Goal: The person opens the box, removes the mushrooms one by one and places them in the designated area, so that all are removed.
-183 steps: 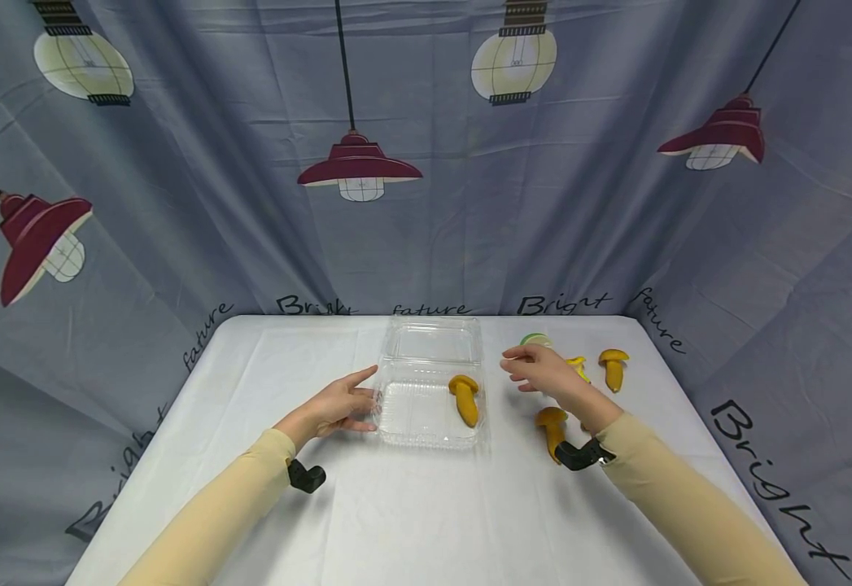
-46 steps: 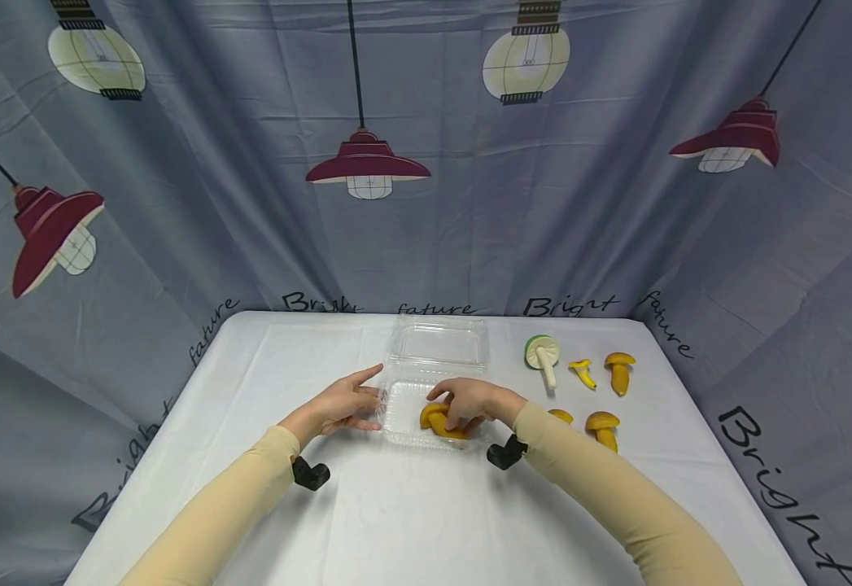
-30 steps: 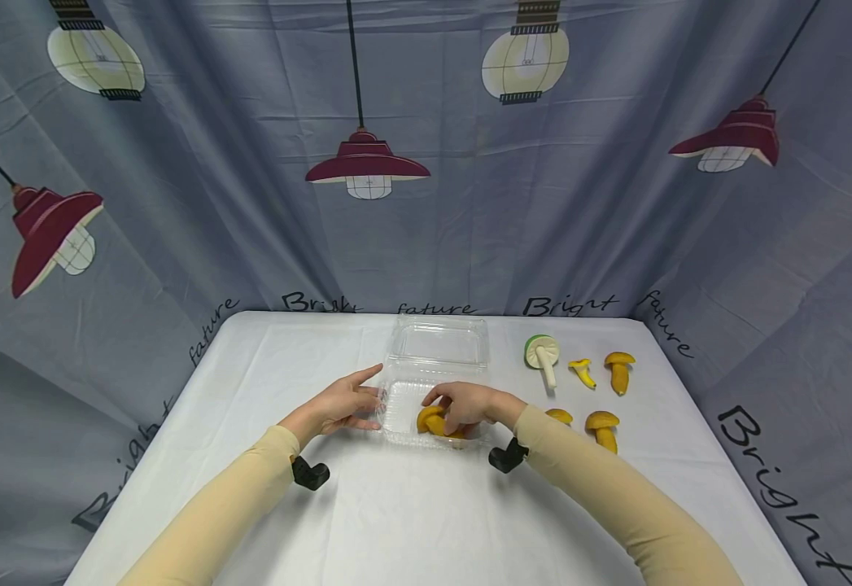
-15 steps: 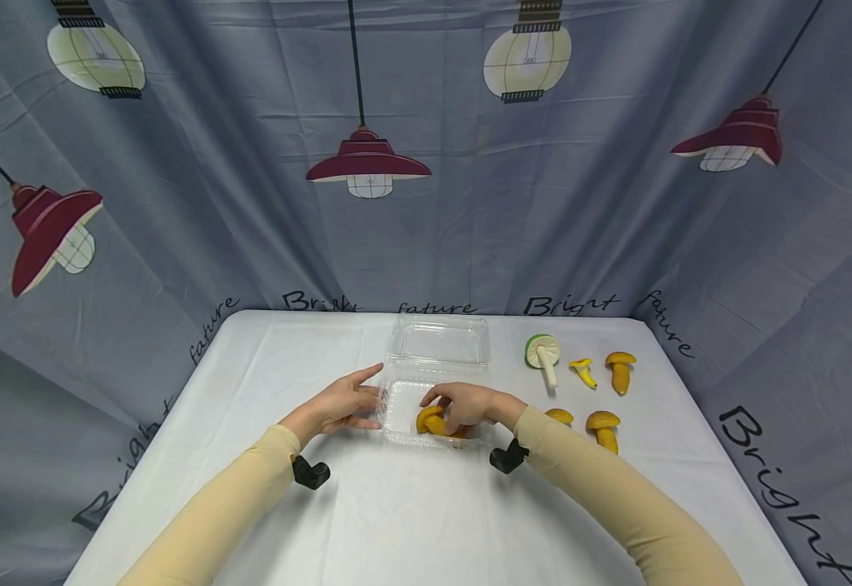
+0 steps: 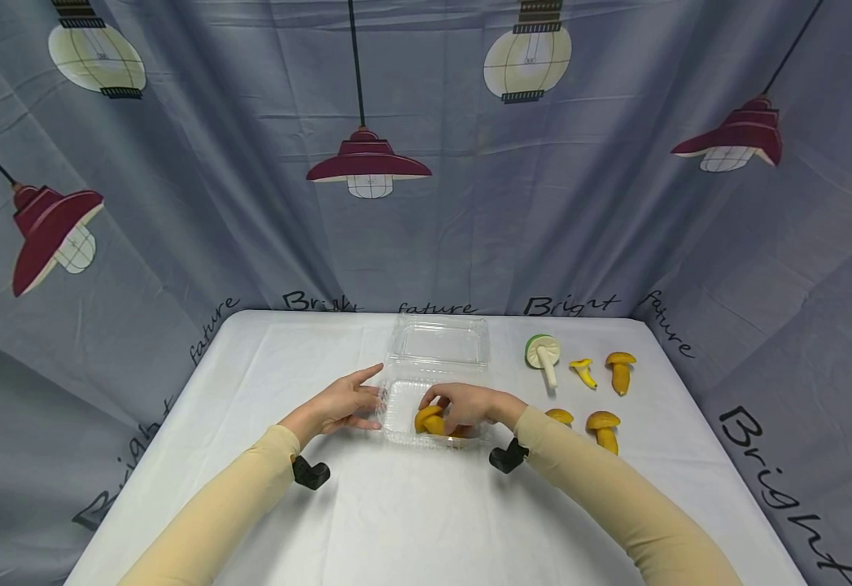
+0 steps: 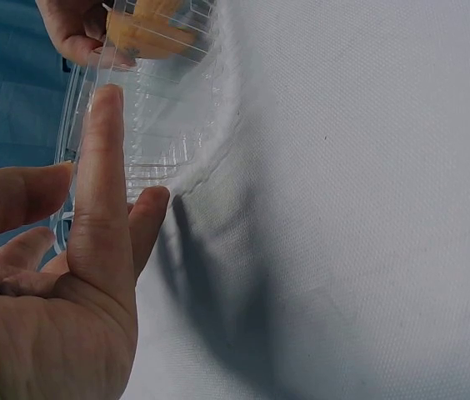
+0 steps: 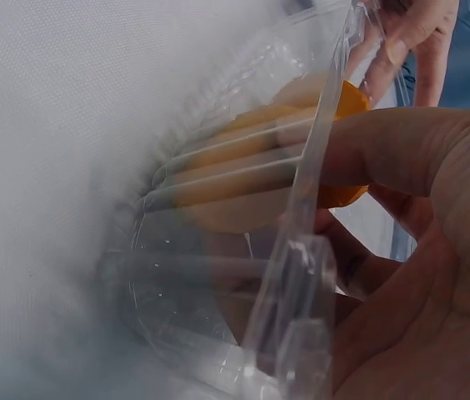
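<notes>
A clear plastic clamshell box lies with its lid folded back. Inside its base is an orange-brown mushroom, cap toward the left; whether a second one lies against it I cannot tell. My right hand reaches over the right wall and pinches the mushroom between thumb and fingers, covering part of it. In the right wrist view the thumb crosses the rim to the mushroom, seen through the plastic. My left hand, fingers extended, touches the box's left side, fingertips against the wall in the left wrist view.
Right of the box lie a green-capped mushroom with white stem, a small yellow mushroom and brownish-yellow mushrooms. Another mushroom cap shows behind my right sleeve. A white cloth covers the table.
My right hand has come from over the loose mushrooms into the box. There the mushroom shape has turned and slid slightly left. My left hand stays at the box's side.
</notes>
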### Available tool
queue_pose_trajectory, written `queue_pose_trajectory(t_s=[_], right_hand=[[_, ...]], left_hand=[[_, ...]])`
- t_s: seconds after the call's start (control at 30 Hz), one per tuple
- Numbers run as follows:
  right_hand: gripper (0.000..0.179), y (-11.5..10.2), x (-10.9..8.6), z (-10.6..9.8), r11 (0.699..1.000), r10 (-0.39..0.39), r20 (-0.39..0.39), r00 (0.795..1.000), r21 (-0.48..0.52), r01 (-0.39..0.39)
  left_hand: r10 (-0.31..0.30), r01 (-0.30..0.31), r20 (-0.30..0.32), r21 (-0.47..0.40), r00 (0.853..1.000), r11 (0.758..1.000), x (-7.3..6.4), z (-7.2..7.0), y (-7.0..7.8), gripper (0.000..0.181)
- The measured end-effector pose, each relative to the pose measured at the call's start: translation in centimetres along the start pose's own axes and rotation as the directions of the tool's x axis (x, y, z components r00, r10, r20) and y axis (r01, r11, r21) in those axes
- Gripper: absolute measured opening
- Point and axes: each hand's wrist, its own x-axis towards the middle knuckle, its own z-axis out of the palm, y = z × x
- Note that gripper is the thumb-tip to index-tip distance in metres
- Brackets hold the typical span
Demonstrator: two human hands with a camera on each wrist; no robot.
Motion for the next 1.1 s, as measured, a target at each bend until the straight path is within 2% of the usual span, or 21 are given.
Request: queue_pose_trajectory(t_s=[0.3,0.67,1.1], right_hand=[[0.048,-0.2,-0.3,-0.8,0.999,-0.050,-0.039,0.998,0.017,0.050],[0.050,-1.0,-1.4,-2.8,0.989,-0.091,-0.106,0.990,0.108,0.102],[0.056,-0.6,-4.3,-6.5,0.964,-0.111,-0.203,0.973,0.217,0.155]], left_hand=[[-0.003,0.003,-0.002,0.000,1.000,1.000,0.0,0.1,0.1,0.083],[-0.003,0.003,-0.009,0.010,1.000,1.000,0.0,0.0,0.1,0.084],[0.010,-0.010,0.000,-0.001,1.000,1.000,-0.1,0.1,-0.1,0.084]])
